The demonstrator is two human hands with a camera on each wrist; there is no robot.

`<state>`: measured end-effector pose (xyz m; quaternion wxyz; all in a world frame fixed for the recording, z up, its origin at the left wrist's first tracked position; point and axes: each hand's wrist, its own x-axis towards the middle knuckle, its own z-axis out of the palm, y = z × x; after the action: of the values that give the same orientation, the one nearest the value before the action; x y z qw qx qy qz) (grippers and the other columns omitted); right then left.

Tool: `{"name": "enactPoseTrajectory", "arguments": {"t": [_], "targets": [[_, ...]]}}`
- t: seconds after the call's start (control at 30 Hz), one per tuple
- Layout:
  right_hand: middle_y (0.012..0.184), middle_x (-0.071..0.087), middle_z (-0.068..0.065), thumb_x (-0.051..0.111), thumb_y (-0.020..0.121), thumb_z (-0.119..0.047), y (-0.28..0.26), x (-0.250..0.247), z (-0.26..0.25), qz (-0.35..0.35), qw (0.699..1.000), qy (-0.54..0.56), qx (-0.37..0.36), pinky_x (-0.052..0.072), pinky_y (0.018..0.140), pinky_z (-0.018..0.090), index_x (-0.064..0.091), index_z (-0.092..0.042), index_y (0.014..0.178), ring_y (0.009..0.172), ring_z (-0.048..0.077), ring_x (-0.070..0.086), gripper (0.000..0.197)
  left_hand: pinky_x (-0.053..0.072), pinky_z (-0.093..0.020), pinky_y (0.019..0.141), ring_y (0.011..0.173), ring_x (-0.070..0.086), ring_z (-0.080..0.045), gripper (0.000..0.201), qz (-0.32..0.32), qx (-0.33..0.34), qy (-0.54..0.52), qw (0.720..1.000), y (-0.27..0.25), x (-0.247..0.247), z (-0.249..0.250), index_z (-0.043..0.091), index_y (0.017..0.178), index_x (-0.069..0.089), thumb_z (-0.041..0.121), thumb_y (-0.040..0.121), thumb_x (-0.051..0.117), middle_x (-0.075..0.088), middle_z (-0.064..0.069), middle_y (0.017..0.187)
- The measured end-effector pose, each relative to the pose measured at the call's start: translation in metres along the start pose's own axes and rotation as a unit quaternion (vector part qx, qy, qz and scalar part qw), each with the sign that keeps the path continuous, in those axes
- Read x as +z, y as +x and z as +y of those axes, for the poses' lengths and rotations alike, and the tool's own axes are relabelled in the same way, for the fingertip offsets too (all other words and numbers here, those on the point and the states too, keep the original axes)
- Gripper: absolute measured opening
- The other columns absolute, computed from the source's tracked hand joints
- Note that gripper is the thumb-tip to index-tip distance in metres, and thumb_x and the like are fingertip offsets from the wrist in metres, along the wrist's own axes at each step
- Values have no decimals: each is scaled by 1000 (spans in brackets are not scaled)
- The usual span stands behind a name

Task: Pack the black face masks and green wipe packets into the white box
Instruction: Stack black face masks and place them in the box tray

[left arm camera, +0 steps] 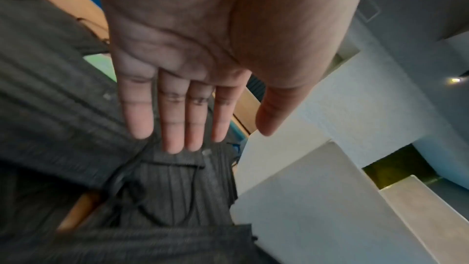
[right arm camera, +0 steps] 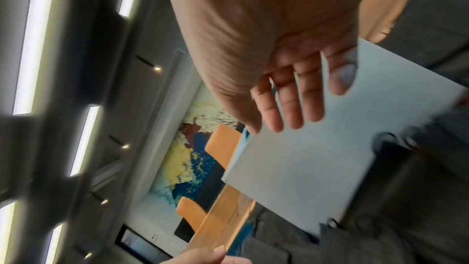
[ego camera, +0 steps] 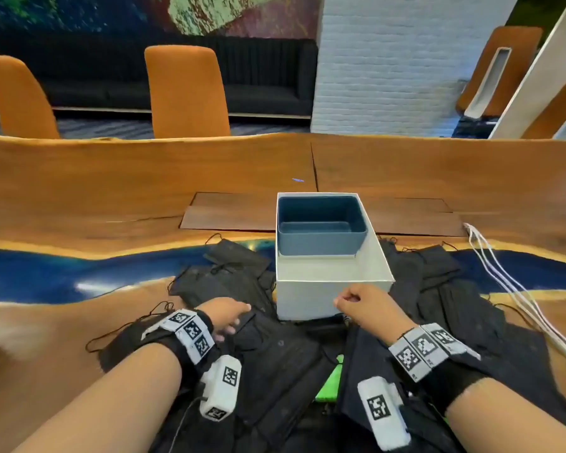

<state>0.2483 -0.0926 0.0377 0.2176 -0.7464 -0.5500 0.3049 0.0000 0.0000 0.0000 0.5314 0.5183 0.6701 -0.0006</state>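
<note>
Pleated black face masks (ego camera: 275,354) surround square white box (ego camera: 327,299) holding blue tray (ego camera: 321,238).

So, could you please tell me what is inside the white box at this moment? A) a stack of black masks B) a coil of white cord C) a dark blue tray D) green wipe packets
C: the head view shows a dark blue tray sitting in the far half of the white box, with the near half bare.

Green wipe packet (ego camera: 332,380) mostly buried under black masks (ego camera: 275,361); count unclear
</note>
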Motion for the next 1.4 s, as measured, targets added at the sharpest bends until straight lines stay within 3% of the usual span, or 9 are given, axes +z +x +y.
{"name": "enactPoseTrajectory", "arguments": {"t": [0.13,0.37,0.6,0.73,0.9,1.03,1.17,1.27,1.4], "targets": [[75,55,4,62,88,-31,6,21,13,-122,988,-1,96,41,54,17,62,1,94,68,15,52,33,36,-23,59,62,42,-10,25,-6,-27,-11,1000,14,20,-13,17,85,51,40,94,47,47,2,78],[81,51,7,63,88,-36,12,58,12,-219,959,-10,177,49,60,25,48,-12,89,72,18,55,28,38,-31,103,129,44,-25,52,-10,-19,67,998,16,48,-14,5,136,44,38,96,46,45,-12,141],[68,42,-5,64,86,-28,20,85,17,-180,965,-156,113,37,70,23,35,-20,63,84,17,49,38,42,-19,88,113,56,-16,29,34,29,161,986,16,59,-27,25,107,60,26,80,71,56,0,126],[69,48,-7,66,82,-20,22,92,23,-107,989,-72,78,40,71,25,41,-25,64,76,17,51,31,46,-26,87,104,59,-20,20,48,51,178,982,13,58,-26,27,86,56,28,77,74,57,-1,112],[62,52,-7,67,84,-17,29,79,23,-71,996,35,44,39,68,22,52,-29,64,68,13,52,28,37,-22,58,66,48,-10,26,84,134,102,982,8,41,-20,24,71,44,19,84,66,50,6,72],[66,57,-8,68,85,-14,33,68,23,-59,992,108,24,39,64,11,57,-24,68,66,5,52,22,41,-24,65,60,48,-9,20,53,197,63,977,-2,23,-7,22,77,45,14,89,60,53,5,67],[76,55,-3,68,86,-15,32,62,17,-62,991,114,25,36,55,0,59,-15,93,78,12,53,11,50,-29,83,82,62,-15,13,16,217,28,976,-10,13,4,23,90,55,11,93,54,66,2,89],[75,54,-5,69,85,-17,31,62,19,-88,992,75,51,37,59,5,62,-15,107,75,11,54,24,44,-24,86,97,62,-14,21,1,212,26,977,-18,10,9,22,113,58,13,95,50,65,2,107],[67,55,-10,70,82,-19,32,66,30,-98,994,-10,55,46,76,22,69,-14,100,67,7,53,18,46,-38,98,100,63,-19,19,-12,199,-11,980,-22,8,8,27,103,60,13,95,50,67,-2,108]]}}
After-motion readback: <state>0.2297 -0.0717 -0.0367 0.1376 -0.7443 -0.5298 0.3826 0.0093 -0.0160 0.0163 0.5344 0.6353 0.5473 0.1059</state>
